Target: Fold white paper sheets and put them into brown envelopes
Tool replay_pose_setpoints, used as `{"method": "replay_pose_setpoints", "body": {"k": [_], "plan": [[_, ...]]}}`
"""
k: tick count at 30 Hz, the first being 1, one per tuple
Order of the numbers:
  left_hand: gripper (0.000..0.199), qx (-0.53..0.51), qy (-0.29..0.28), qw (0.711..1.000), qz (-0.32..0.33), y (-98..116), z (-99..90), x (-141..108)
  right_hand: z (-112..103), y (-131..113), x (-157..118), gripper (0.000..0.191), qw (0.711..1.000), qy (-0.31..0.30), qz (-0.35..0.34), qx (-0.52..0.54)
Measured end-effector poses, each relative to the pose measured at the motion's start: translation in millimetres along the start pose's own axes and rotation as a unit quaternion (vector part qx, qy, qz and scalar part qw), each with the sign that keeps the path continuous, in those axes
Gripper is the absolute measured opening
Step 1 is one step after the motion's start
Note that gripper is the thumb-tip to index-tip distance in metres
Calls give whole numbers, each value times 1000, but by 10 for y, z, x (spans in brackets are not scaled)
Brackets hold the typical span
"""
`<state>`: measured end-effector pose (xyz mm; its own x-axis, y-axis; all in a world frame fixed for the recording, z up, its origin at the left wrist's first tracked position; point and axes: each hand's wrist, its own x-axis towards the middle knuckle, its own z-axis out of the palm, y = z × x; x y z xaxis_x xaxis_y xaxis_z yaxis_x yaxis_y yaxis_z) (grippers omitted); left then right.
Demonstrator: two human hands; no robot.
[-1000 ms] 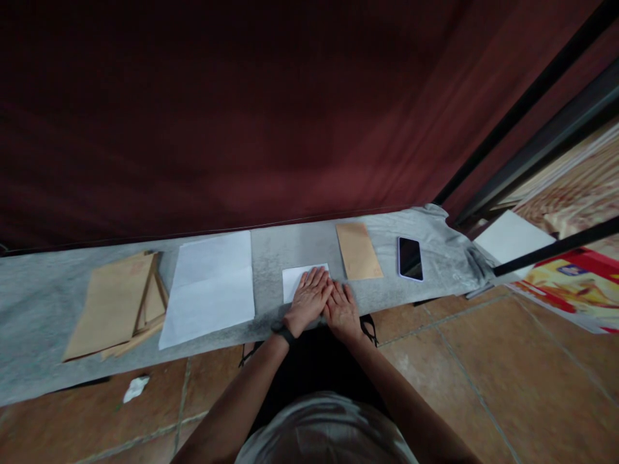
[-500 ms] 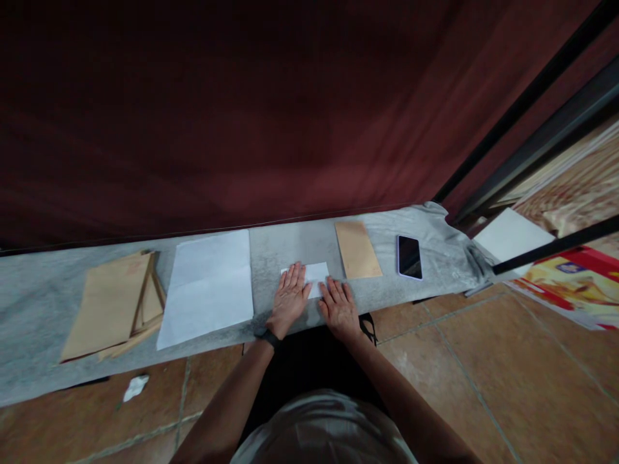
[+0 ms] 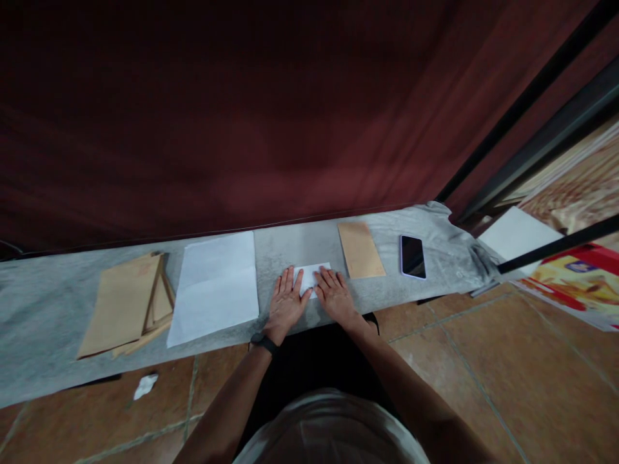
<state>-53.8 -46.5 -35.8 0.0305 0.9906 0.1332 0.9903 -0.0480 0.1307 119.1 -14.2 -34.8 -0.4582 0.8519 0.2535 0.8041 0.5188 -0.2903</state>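
Observation:
A small folded white paper [image 3: 308, 276] lies flat on the grey cloth in front of me. My left hand [image 3: 286, 301] rests over its left end, palm down with the fingers spread. On its right side my right hand [image 3: 335, 296] lies flat, fingers stretched out across the paper. Part of the paper is hidden beneath both hands. Just right of them is a brown envelope [image 3: 361, 250]. A stack of large white sheets [image 3: 215, 283] sits to the left of my left hand.
Several brown envelopes [image 3: 123, 303] are piled at the left. A phone [image 3: 412, 257] lies to the right on the grey cloth [image 3: 309, 238]. A dark red curtain [image 3: 271, 129] hangs behind the narrow table. Black bars [image 3: 556, 248] and a red-and-yellow box [image 3: 580, 277] are at the far right.
My left hand has shifted left on the paper, uncovering more of its middle. The right hand has moved slightly left over it. The whole view has shifted a little.

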Motion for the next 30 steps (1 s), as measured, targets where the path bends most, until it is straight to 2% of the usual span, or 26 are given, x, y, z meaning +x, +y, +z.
{"method": "replay_pose_setpoints", "body": {"k": [13,20,24,26,30], "plan": [[74,-3,-8,1000,-25,-26,35,-45,192,25,31,55,997,48,52,-41],[62,-23,29,998,-43,-101,55,-145,205,27,36,56,997,45,57,-28],[59,-42,60,995,-75,-51,30,-182,192,8,33,57,997,39,65,-21],[59,-50,66,995,-58,13,5,-219,187,-4,32,57,997,41,69,-21],[56,-67,27,997,34,150,-18,-336,181,-10,39,56,996,46,69,-20]]}}
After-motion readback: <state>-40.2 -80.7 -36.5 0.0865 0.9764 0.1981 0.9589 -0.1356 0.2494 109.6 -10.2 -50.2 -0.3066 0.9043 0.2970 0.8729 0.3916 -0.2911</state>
